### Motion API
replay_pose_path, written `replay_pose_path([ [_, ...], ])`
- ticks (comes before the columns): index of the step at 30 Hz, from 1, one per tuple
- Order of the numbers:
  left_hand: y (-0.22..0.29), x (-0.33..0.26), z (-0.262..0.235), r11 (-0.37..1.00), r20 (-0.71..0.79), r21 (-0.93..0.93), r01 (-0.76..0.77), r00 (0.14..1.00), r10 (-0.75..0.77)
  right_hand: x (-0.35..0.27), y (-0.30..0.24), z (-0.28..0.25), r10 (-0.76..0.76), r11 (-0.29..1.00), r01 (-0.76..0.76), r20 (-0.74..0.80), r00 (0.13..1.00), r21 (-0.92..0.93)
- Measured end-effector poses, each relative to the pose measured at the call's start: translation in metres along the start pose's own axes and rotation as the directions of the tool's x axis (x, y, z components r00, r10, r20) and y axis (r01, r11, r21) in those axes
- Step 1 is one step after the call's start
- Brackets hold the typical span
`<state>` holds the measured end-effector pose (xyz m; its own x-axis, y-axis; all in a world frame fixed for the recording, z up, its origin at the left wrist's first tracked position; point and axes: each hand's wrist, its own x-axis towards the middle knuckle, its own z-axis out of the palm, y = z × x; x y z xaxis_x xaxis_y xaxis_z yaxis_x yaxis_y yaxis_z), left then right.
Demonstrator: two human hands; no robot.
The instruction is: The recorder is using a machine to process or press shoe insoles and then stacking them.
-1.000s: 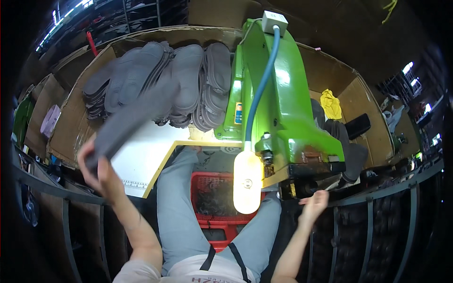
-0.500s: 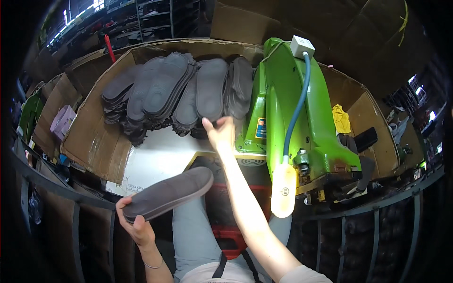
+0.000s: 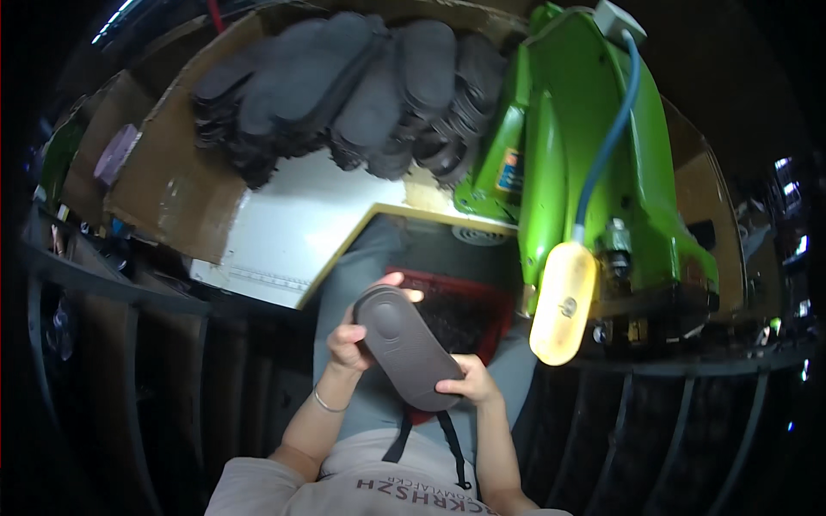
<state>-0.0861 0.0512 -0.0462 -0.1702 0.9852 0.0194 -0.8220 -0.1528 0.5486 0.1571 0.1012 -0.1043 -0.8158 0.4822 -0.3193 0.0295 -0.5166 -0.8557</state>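
I hold a dark grey shoe insole over my lap with both hands. My left hand grips its upper left edge, thumb reaching over the rounded end. My right hand grips its lower right end. The insole lies tilted, one end toward the table, the other toward my body. Under it sits a red crate between my knees. Several stacks of the same grey insoles lie fanned out on the table beyond.
A green machine with a blue hose and a lit yellow lamp stands at the right. Brown cardboard and a white board cover the table. Dark metal railings run below.
My right hand has come back from the insole stacks to the insole. The insole has moved from my left side to over my lap, now gripped by both hands.
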Motion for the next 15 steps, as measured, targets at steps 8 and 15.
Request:
replay_pose_path([
  [8,-0.094,0.025,0.069,0.735,0.232,0.673,-0.085,0.968,-0.100,-0.108,0.051,0.014,-0.096,0.991,0.130,-0.517,0.851,0.031],
  [15,-0.093,0.034,0.103,0.603,0.126,0.788,-0.123,0.991,0.037,-0.125,0.051,0.027,-0.146,0.961,0.262,-0.636,0.758,0.092],
])
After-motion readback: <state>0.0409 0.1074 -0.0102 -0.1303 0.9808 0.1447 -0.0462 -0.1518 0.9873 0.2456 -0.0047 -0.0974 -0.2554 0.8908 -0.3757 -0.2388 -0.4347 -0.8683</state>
